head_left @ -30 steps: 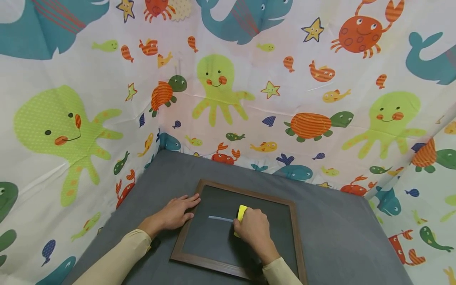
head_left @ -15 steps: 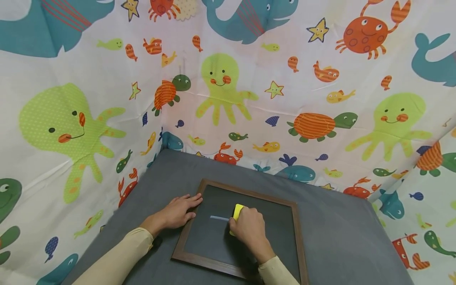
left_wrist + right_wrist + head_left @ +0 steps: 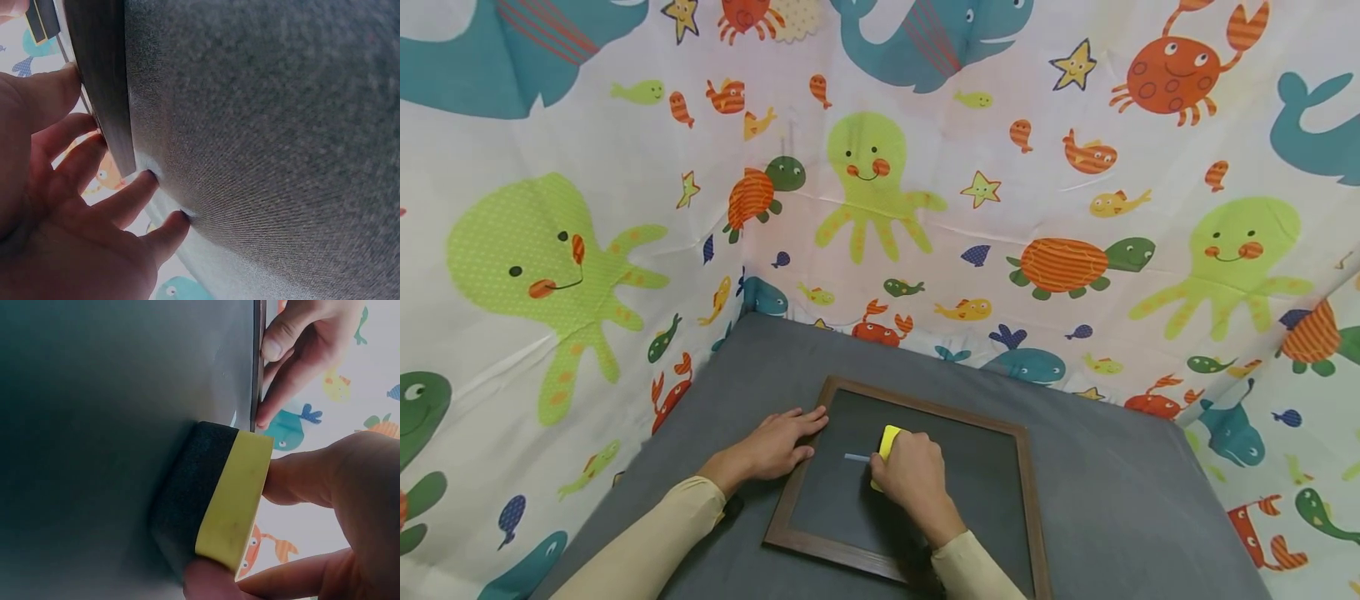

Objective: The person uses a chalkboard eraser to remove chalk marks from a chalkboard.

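The right sleeve (image 3: 976,568) is covering part of the wooden frame (image 3: 835,554), whose near right corner is running out of view. The right hand (image 3: 912,473) is gripping an eraser (image 3: 215,494) against the blackboard (image 3: 977,475), largely hiding it from above and meeting a pale stroke (image 3: 856,457). Beyond, the left hand (image 3: 767,450) is resting outstretched fingers at the frame's left side, before a patterned curtain (image 3: 925,167).
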`<state>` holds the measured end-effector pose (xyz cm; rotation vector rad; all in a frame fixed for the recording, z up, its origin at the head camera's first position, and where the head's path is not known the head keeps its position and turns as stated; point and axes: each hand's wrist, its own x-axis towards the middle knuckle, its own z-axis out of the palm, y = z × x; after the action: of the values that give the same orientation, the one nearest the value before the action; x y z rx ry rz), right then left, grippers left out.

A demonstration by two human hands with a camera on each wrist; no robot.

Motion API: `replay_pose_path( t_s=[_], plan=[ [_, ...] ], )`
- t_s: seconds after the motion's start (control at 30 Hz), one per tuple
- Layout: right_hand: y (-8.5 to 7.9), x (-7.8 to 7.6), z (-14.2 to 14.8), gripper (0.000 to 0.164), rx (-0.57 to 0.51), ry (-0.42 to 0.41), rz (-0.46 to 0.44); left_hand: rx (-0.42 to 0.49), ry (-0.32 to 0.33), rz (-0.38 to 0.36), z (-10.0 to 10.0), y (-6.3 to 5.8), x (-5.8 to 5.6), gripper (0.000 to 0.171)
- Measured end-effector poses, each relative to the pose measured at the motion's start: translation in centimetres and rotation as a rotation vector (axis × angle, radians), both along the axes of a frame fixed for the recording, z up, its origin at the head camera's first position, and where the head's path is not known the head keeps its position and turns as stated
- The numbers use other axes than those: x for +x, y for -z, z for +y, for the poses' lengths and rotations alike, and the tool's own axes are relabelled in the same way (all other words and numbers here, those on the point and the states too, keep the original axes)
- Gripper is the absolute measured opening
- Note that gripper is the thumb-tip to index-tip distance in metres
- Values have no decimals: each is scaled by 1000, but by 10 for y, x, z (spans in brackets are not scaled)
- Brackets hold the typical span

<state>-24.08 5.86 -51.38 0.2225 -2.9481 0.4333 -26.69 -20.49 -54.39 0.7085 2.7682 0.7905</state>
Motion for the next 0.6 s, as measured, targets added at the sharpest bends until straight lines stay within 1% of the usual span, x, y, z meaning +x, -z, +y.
replay_pose_path(
  t_s=[0.1,0.23,0.47,0.6],
  plan=[
    [0,-1,-5,45,-8,-2,-5,-5,2,4,0,-1,0,60],
    [1,-4,-11,45,-11,-8,-9,-13,2,11,-1,1,0,61],
    [1,-8,-21,45,1,-37,11,-15,-6,20,-1,2,-1,60],
    [2,-9,-28,44,0,-37,-4,-11,-1,16,-1,3,-1,61]
  ],
)
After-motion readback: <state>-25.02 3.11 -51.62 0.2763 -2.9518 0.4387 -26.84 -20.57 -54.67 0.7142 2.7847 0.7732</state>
